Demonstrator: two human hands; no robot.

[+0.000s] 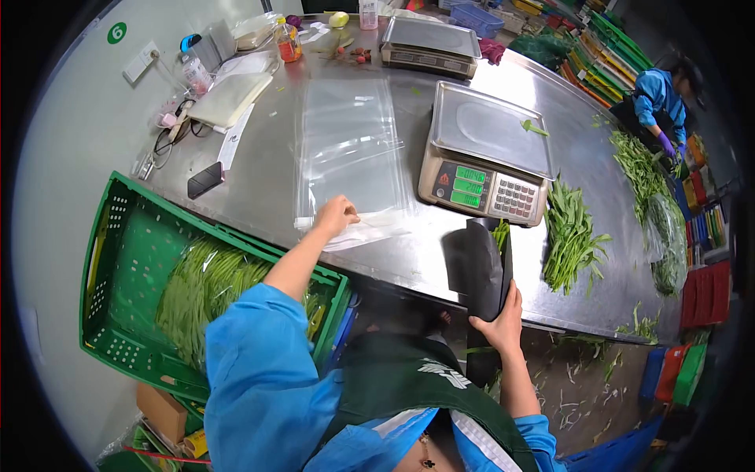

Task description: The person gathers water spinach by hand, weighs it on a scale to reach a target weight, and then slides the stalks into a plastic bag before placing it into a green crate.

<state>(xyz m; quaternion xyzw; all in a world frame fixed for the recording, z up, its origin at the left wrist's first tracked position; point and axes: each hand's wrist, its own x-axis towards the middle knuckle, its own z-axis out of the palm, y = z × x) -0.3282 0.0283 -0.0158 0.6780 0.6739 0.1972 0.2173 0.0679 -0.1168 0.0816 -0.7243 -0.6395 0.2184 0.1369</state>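
Note:
My left hand (336, 218) is closed at the near edge of a stack of clear plastic bags (350, 161) lying flat on the steel table, its fingers pinching the bag edge. My right hand (503, 321) grips a black curved sheet (484, 271) that stands upright at the table's front edge. A little green leaf shows inside the sheet's top; the rest of its contents is hidden. Just beyond it stands a digital scale (487, 157) with a lit green display and one leafy sprig (535, 127) on its pan. A bunch of leafy greens (570, 236) lies right of the scale.
A green crate (118, 259) with bagged long-stemmed greens (208, 287) stands at left. Another scale (431, 43), a phone (206, 180) and bottles sit on the steel table (259, 185). At far right, a co-worker in purple gloves (665, 145) handles greens.

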